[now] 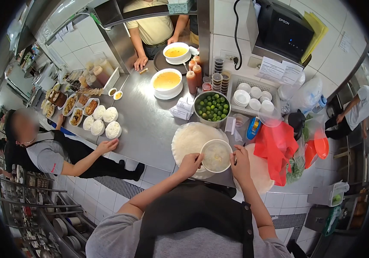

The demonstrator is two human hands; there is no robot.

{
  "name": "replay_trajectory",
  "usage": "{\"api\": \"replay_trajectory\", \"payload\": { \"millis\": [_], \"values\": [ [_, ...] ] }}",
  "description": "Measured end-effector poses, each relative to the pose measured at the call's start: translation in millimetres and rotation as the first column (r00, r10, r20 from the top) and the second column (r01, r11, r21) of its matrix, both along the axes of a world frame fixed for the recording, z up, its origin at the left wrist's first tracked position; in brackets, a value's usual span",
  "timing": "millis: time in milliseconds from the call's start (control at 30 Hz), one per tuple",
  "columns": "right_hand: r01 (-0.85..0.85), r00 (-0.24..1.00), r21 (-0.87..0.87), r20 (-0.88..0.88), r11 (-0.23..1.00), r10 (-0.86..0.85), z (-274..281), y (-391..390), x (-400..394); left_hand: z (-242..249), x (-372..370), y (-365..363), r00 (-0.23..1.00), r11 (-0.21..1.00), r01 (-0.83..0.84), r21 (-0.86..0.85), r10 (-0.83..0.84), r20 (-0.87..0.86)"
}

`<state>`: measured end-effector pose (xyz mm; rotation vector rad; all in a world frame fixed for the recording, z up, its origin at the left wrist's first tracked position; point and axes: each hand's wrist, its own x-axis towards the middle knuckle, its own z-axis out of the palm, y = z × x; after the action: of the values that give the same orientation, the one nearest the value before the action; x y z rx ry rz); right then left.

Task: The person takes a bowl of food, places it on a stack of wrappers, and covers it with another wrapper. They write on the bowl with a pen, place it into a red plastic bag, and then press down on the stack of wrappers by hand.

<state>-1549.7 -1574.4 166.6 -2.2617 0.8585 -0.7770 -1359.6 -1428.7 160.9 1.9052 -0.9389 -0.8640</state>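
Between both hands is a round white-rimmed bowl (216,156) with pale, cloudy contents. My left hand (190,165) grips its left rim, fingers closed. My right hand (240,163) grips the opposite rim, and a small dark thing shows by its fingers, too small to name. Under the bowl lies a large pale round thing with a scalloped edge (186,139); another pale round surface (259,174) is partly hidden by my right arm. Just beyond stands a metal bowl of small green limes (211,108).
Two white bowls of yellow soup (167,81) stand ahead, one on a dark tray (160,62), near sauce bottles (191,81). Rice bowls (113,130) and dishes sit left by a co-worker (42,148). Red plastic bags (274,148) and a basket of white cups (247,112) are right.
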Motion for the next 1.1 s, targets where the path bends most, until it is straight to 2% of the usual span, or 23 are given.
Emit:
{"api": "replay_trajectory", "payload": {
  "millis": [167,267,333,367,433,467,533,567,633,667,733,767,800,833,867,933,1033,1100],
  "values": [
    [-0.02,1.0,-0.015,0.008,1.0,0.02,-10,-8,15,-6,8,3,0.999,0.999,-0.037,0.016,0.036,0.026],
    [-0.044,0.998,-0.016,-0.047,0.999,0.043,-15,-15,18,-16,11,3,0.997,0.998,-0.064,-0.026,0.065,0.043],
    [-0.068,0.993,-0.12,-0.104,0.99,0.055,-10,-18,20,-17,12,4,0.997,0.997,-0.071,-0.014,0.071,0.002],
    [-0.068,0.993,-0.118,-0.106,0.991,0.055,-5,-18,22,-17,10,5,0.997,0.997,-0.071,-0.013,0.071,-0.001],
    [-0.002,0.997,-0.015,-0.081,1.0,0.0,9,-20,29,-16,7,8,0.991,0.991,-0.005,0.133,0.022,-0.131],
    [-0.005,0.997,-0.013,-0.079,1.0,0.004,17,-19,32,-17,6,9,0.991,0.991,-0.008,0.135,0.026,-0.129],
    [-0.038,0.999,0.246,0.004,0.969,0.038,31,-18,40,-23,7,9,0.985,0.986,-0.001,0.167,0.029,-0.168],
    [-0.039,0.999,0.247,0.007,0.968,0.039,35,-14,47,-26,9,7,0.986,0.986,-0.002,0.168,0.03,-0.165],
    [-0.153,0.952,0.17,0.291,0.973,0.098,41,-5,62,-29,10,2,0.945,0.989,-0.082,0.121,0.116,-0.307],
    [-0.153,0.952,0.172,0.291,0.973,0.098,41,-4,69,-28,11,1,0.944,0.989,-0.082,0.123,0.117,-0.307],
    [-0.185,0.939,-0.078,0.28,0.98,0.2,32,-4,83,-25,13,-2,0.956,0.991,-0.052,0.125,0.085,-0.281],
    [-0.187,0.939,-0.075,0.28,0.98,0.201,20,-3,88,-24,13,-2,0.956,0.99,-0.053,0.128,0.088,-0.281],
    [-0.337,0.872,0.223,0.441,0.915,0.214,5,-3,93,-23,14,-2,0.956,0.992,-0.032,0.118,0.065,-0.285],
    [-0.493,0.793,0.466,0.587,0.735,0.16,-1,0,96,-22,14,-1,0.957,0.994,-0.009,0.11,0.041,-0.288],
    [-0.491,0.795,0.472,0.587,0.733,0.154,-7,2,98,-22,14,1,0.956,0.993,-0.007,0.117,0.04,-0.29],
    [-0.47,0.793,0.6,0.609,0.648,0.011,-15,3,100,-18,14,1,0.931,0.992,-0.011,0.124,0.055,-0.36],
    [-0.372,0.842,0.564,0.54,0.737,0.013,-23,-1,95,-8,12,1,0.92,0.989,0.009,0.148,0.05,-0.389],
    [-0.346,0.843,0.578,0.538,0.739,-0.026,-29,-4,94,-14,12,1,0.917,0.989,0.034,0.143,0.025,-0.398]
  ]
}}
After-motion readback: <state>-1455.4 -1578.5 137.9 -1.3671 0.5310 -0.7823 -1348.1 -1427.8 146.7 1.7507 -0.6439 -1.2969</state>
